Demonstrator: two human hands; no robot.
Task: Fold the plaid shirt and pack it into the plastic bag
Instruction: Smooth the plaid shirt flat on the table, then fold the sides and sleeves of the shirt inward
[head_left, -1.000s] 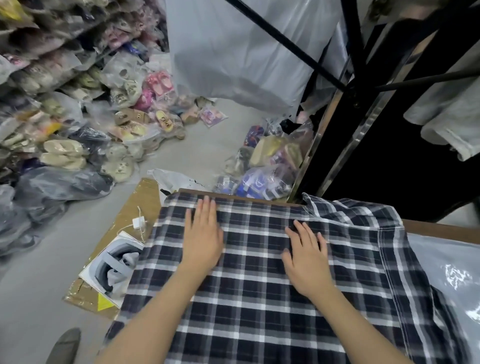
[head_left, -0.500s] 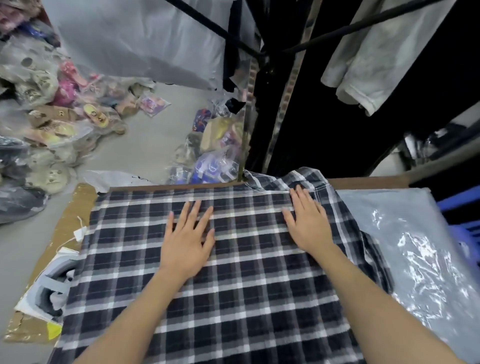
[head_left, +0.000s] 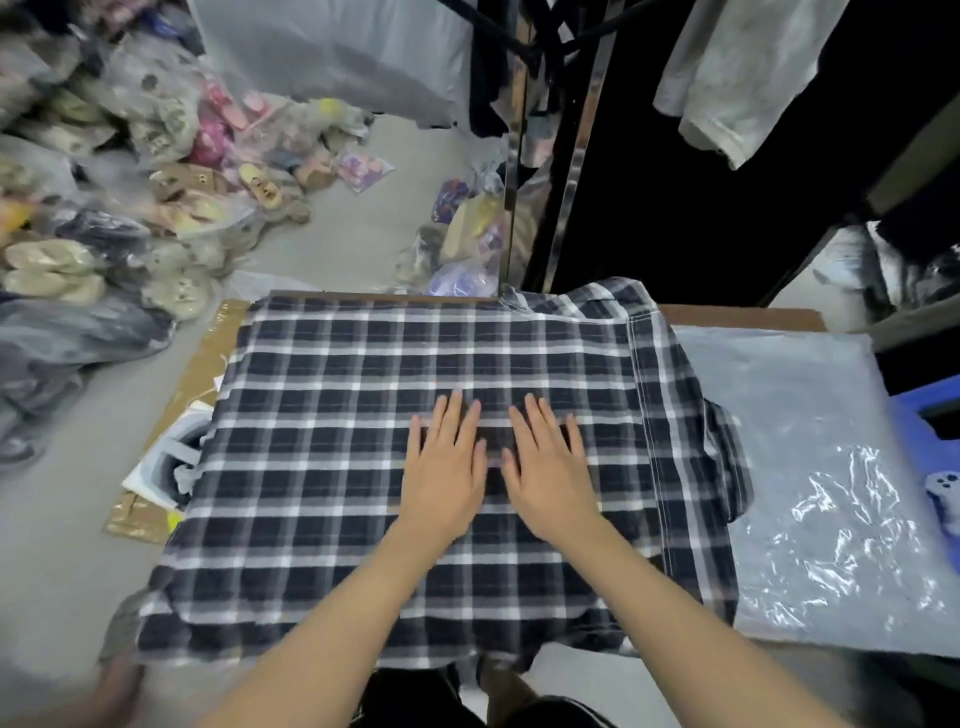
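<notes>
Smoothing is underway: left hand (head_left: 444, 467) and right hand (head_left: 548, 470) are pressed flat, fingers (head_left: 457, 410) apart, on the shirt (head_left: 322, 415); folding is needed before the bag (head_left: 810, 467).

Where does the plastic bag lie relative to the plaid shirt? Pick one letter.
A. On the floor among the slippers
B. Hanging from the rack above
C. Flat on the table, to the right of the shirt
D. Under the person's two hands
C: the plastic bag lies flat on the table to the right of the plaid shirt, beyond the shirt's folded right edge, while the left hand and right hand press flat on the shirt itself.
</notes>
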